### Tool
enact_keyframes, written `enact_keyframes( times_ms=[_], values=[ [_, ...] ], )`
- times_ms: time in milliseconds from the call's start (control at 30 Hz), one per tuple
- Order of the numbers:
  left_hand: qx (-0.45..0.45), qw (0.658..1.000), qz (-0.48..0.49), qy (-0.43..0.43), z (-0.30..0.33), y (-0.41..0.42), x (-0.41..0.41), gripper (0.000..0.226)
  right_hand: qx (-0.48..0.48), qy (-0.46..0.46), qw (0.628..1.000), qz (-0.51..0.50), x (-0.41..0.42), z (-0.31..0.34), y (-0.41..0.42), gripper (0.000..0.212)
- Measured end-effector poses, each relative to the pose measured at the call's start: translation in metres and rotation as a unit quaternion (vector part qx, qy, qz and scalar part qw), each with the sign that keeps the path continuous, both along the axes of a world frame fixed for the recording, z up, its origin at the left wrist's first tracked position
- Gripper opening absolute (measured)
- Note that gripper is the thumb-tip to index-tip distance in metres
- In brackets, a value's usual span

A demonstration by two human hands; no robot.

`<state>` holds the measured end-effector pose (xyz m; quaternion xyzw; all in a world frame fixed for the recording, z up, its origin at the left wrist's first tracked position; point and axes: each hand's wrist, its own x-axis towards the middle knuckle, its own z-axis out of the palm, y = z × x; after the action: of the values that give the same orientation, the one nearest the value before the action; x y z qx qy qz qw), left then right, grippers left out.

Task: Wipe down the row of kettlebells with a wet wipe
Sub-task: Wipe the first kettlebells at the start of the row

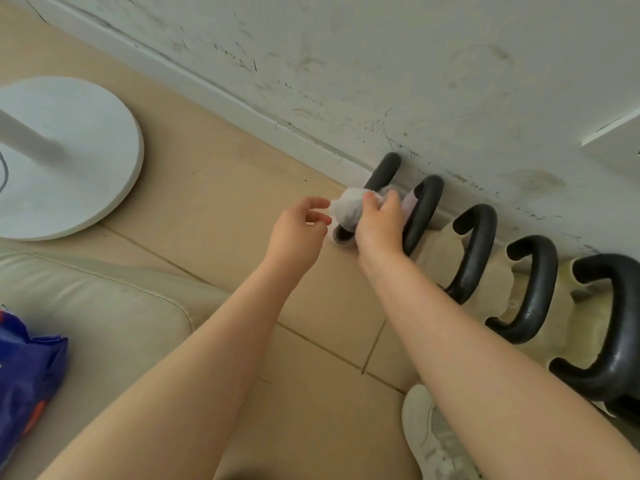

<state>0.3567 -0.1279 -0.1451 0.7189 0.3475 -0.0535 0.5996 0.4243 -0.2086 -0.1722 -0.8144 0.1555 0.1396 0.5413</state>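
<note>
- At the far end of the row, your right hand (379, 220) presses a bunched wipe (348, 206) onto the last kettlebell (381, 174).
- Your left hand (299, 230) hovers beside it, fingers loose, holding nothing.
- Four more kettlebells (533, 289) along the wall (450, 81) look still to do, though I can't tell.

I see soft, even daylight and faint shadows; the wide lens bends the edges, blurring the forearms nearest me.

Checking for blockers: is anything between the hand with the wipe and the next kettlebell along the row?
Nothing visible. The right hand holds the wipe on the first kettlebell; the second kettlebell stands right beside it.
</note>
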Motion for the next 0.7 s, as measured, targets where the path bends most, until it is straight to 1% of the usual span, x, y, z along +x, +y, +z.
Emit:
enact_keyframes(
  times_ms=[67, 133, 167, 200, 267, 333, 367, 400, 433, 500, 600, 633, 700],
  values=[
    [0.004, 1.000, -0.021, 0.004, -0.005, -0.004, 0.001, 0.028, -0.054, -0.062, 0.996, 0.042, 0.005, 0.004, -0.005, 0.037],
    [-0.005, 0.999, -0.043, 0.003, -0.007, -0.009, 0.003, 0.026, -0.097, -0.119, 0.979, 0.135, -0.001, 0.006, -0.014, 0.047],
    [-0.009, 0.999, -0.051, 0.001, -0.009, -0.010, 0.005, 0.026, -0.114, -0.148, 0.964, 0.191, -0.006, 0.006, -0.019, 0.051],
    [-0.009, 0.998, -0.058, 0.000, -0.010, -0.012, 0.007, 0.027, -0.143, -0.176, 0.941, 0.252, -0.013, 0.003, -0.024, 0.054],
    [0.001, 0.997, -0.075, 0.002, -0.012, -0.012, 0.010, 0.030, -0.234, -0.228, 0.870, 0.369, -0.022, -0.001, -0.033, 0.055],
    [0.005, 0.996, -0.085, 0.004, -0.013, -0.011, 0.012, 0.035, -0.302, -0.273, 0.806, 0.431, -0.010, 0.003, -0.037, 0.050],
    [0.003, 0.996, -0.085, 0.004, -0.014, -0.010, 0.013, 0.037, -0.316, -0.283, 0.786, 0.450, 0.000, 0.008, -0.038, 0.044],
    [0.004, 0.996, -0.084, 0.005, -0.013, -0.010, 0.014, 0.037, -0.321, -0.283, 0.776, 0.463, 0.013, 0.011, -0.039, 0.040],
    [0.008, 0.996, -0.083, 0.007, -0.012, -0.010, 0.014, 0.037, -0.321, -0.278, 0.776, 0.467, 0.025, 0.014, -0.039, 0.037],
    [0.011, 0.997, -0.079, 0.006, -0.012, -0.010, 0.015, 0.038, -0.326, -0.275, 0.785, 0.450, 0.043, 0.017, -0.041, 0.035],
    [0.007, 0.998, -0.064, 0.001, -0.008, -0.010, 0.017, 0.034, -0.312, -0.289, 0.785, 0.451, 0.037, 0.016, -0.040, 0.031],
    [0.006, 0.998, -0.056, -0.002, -0.007, -0.009, 0.017, 0.031, -0.298, -0.295, 0.775, 0.472, 0.030, 0.013, -0.041, 0.030],
    [0.011, 0.999, -0.040, -0.009, -0.007, -0.008, 0.016, 0.023, -0.282, -0.311, 0.744, 0.520, 0.020, 0.009, -0.045, 0.033]
  ],
)
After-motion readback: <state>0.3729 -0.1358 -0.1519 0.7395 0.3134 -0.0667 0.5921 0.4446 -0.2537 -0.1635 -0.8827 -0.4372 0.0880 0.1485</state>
